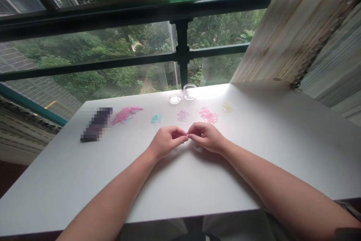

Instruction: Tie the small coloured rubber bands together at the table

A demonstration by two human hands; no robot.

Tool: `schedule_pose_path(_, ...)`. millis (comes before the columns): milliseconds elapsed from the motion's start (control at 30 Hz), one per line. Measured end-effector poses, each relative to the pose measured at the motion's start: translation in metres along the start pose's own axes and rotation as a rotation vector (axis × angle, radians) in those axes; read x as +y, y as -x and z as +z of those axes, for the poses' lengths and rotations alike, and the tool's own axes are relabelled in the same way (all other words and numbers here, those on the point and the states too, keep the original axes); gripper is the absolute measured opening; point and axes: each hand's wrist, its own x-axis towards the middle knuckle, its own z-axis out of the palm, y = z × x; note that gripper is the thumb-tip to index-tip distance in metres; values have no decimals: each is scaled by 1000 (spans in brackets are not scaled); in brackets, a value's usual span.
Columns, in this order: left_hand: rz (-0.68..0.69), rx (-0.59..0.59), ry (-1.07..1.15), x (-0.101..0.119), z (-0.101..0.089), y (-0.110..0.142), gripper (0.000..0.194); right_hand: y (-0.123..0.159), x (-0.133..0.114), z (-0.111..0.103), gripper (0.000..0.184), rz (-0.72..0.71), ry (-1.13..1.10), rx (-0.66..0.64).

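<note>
Over the middle of the white table (197, 192), my left hand (169, 140) and my right hand (207, 137) meet at the fingertips. Each is closed in a pinch of thumb and index finger; whatever sits between them is too small to make out. Just beyond the hands lie small loops sorted by colour: a teal pile (156, 119), a pale purple pile (183, 115), a pink pile (208, 115) and a yellow pile (227, 108). Farther left is a larger mixed pile (126, 114), mostly pink with some blue.
A clear round container (190, 92) and a clear round lid (175, 99) stand at the table's far edge. A dark pixelated object (97, 125) lies at the left. Behind the table run green window bars (183, 51), with a curtain (265, 38) on the right.
</note>
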Motion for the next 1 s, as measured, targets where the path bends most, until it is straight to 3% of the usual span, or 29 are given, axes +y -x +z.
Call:
schedule_pose_path(300, -38, -82, 175, -2, -3, 0, 27, 0, 4, -1, 5, 13, -16, -2)
schedule_pose_path(1000, -49, -117, 65, -2, -4, -1, 22, 0, 4, 0, 3, -12, 47, -5)
